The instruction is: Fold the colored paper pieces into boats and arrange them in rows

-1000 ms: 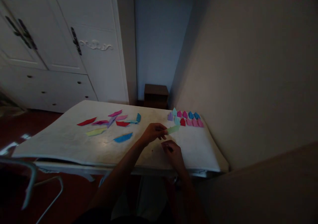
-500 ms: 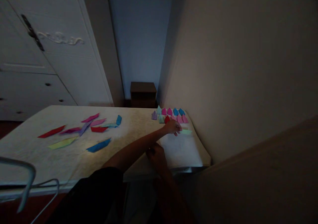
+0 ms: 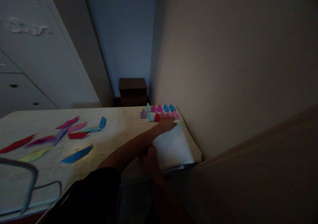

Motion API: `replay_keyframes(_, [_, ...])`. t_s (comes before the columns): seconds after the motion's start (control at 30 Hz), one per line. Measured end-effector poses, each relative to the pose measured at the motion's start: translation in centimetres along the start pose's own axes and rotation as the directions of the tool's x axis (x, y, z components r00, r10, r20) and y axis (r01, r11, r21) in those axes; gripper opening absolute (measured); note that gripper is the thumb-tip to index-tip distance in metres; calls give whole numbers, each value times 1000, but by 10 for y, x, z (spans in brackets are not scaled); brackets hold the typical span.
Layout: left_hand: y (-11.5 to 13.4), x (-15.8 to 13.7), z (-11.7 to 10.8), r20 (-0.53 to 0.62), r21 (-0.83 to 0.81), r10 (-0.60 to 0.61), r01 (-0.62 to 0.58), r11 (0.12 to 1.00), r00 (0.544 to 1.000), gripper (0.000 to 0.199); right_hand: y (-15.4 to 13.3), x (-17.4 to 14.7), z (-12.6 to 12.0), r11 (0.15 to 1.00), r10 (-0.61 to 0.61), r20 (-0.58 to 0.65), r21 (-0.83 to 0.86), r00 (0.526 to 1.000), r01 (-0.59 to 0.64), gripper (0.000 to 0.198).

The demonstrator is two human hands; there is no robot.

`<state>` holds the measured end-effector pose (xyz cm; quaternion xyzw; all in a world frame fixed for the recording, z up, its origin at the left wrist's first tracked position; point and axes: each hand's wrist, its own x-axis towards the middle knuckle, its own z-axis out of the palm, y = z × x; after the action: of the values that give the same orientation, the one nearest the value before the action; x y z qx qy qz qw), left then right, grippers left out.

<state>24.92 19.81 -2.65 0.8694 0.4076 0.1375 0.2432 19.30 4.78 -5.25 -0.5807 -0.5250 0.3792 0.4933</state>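
My left hand [image 3: 167, 124] reaches across from the lower left to the right end of the table. Its fingers are closed at a pale green folded paper [image 3: 180, 122], partly hidden by the fingertips. Just behind the hand stand two rows of small pointed folded papers, among them a purple one [image 3: 143, 113], a red one [image 3: 157, 117] and a blue one [image 3: 166, 107]. My right hand [image 3: 149, 157] is curled at the table's front edge, below my left forearm. Shadow hides whether it holds anything.
Flat paper boats lie at the left, including a blue one [image 3: 77, 154] and a red one [image 3: 78, 135]. A white sheet [image 3: 174, 147] covers the table's right end beside the wall [image 3: 223, 68]. A bent metal tube [image 3: 32, 181] rises at the lower left.
My left hand has moved the pale green paper forward, closer to the rows of folded papers. My right hand stays near the front edge. The view has turned to the right.
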Motion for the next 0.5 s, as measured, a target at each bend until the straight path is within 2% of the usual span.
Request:
replay_keyframes(0.1, [2, -1, -2, 1, 98, 71, -71, 993, 997, 35, 0, 0, -1, 1000, 4, 0, 31, 1000, -4, 19])
replay_keyframes(0.3, [6, 6, 5, 44, 220, 178, -183, 958, 983, 30, -1, -1, -5, 996, 39, -33, 83, 999, -36, 20])
replay_keyframes(0.5, [0, 12, 11, 75, 317, 207, -221, 922, 975, 28, 1, 0, -6, 995, 11, -44, 101, 999, -6, 24])
